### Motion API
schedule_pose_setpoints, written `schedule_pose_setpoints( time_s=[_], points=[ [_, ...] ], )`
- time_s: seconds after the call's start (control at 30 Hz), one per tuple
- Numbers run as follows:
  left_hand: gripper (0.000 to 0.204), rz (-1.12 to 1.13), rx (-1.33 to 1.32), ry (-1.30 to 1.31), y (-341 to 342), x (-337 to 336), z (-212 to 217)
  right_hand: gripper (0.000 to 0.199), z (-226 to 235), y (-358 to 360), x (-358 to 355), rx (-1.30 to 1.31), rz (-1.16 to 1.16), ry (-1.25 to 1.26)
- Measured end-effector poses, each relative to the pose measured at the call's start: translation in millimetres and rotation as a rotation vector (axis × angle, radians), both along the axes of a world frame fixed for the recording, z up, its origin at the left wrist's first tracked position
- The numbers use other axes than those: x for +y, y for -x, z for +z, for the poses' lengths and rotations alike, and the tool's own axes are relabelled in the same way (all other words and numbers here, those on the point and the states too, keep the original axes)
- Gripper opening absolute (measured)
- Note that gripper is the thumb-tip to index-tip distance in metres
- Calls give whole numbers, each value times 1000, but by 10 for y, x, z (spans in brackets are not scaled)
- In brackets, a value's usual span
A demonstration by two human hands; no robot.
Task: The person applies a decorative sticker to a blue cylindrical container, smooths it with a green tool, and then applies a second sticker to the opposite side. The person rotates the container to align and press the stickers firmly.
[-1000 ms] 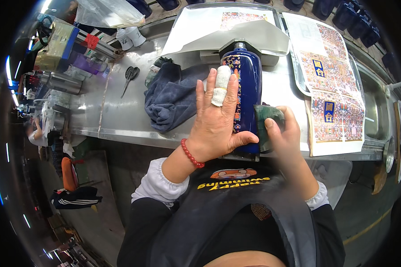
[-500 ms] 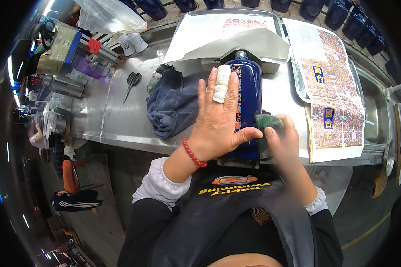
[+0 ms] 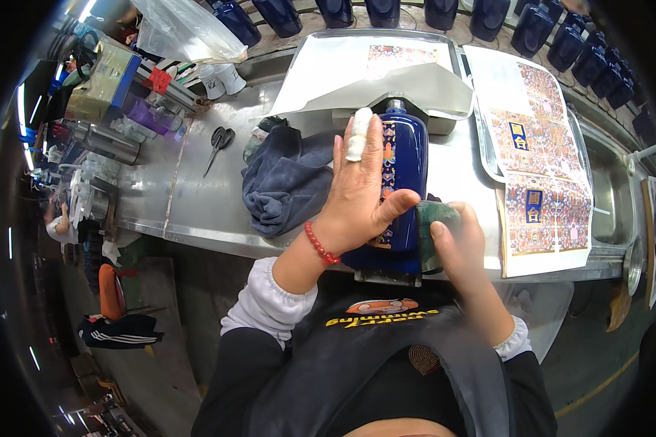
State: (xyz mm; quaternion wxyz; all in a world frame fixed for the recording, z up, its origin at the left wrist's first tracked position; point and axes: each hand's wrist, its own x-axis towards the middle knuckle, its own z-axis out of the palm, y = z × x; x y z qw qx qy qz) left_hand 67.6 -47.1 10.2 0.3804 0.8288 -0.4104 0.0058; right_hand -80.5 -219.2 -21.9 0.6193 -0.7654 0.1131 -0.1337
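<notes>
A dark blue glass bottle (image 3: 407, 175) lies on its back in a metal cradle (image 3: 388, 278), its neck pointing away from me. A colourful patterned decal strip (image 3: 388, 156) runs down its left part. My left hand (image 3: 357, 193) rests along that left side, fingers stretched out and thumb spread over the bottle. One finger wears a white wrap (image 3: 358, 135). In my right hand (image 3: 461, 244) is a flat green scraper (image 3: 431, 226), pinched under the thumb and held at the bottle's lower right side. A crumpled grey-blue cloth (image 3: 284, 182) lies left of the bottle.
Scissors (image 3: 217, 146) lie on the steel bench (image 3: 197, 197) to the left. Printed decal sheets (image 3: 547, 182) are stacked at right, beside a sink (image 3: 608, 182). A tray (image 3: 313, 73) with white paper sits behind the bottle. More blue bottles (image 3: 383, 11) stand along the back.
My left hand has turned and slid toward the bottle's left edge, uncovering more of the patterned strip. My right hand stays at the lower right side with the scraper. The view has shifted slightly.
</notes>
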Motion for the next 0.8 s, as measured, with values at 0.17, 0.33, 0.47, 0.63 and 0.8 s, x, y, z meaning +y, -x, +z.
schedule_pose_setpoints(
  time_s=[0.17,0.33,0.47,0.63,0.8],
  points=[
    [123,26,-239,-192,-33,-131,112,26,2,-39,24,-138,-33,61],
    [121,-116,-152,-21,-15,-37,81,25,0,-26,36,-56,-20,32],
    [121,-23,25,50,199,156,-64,24,-10,-13,38,-89,-30,-6],
    [123,1,-187,-140,343,152,-64,23,-23,-30,49,-61,-37,-53],
    [116,-67,-330,-179,430,59,31,23,-7,-39,45,-90,-44,18]
  ],
)
